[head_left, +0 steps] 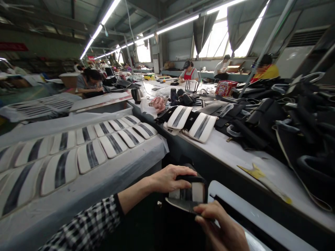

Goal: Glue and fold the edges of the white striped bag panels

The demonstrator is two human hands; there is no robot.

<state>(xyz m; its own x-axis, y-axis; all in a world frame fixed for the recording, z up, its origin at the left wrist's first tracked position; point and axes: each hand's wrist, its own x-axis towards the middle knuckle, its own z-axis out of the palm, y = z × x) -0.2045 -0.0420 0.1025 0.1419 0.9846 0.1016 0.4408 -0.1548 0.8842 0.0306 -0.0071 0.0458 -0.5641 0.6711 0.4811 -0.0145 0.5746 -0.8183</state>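
A black bag stands upright in front of me, its mouth facing up. Inside its opening shows a white panel with a dark stripe. My left hand grips the far rim, fingers over the top and thumb on the near side. On the near rim, my right hand pinches the edge between thumb and fingers. The bag's lower part is lost in shadow.
On the left table, white panels with dark stripes lie in rows. More striped panels are stacked on the right table, beside a heap of black bags. A yellow-marked strip lies near its edge. Several people work farther back.
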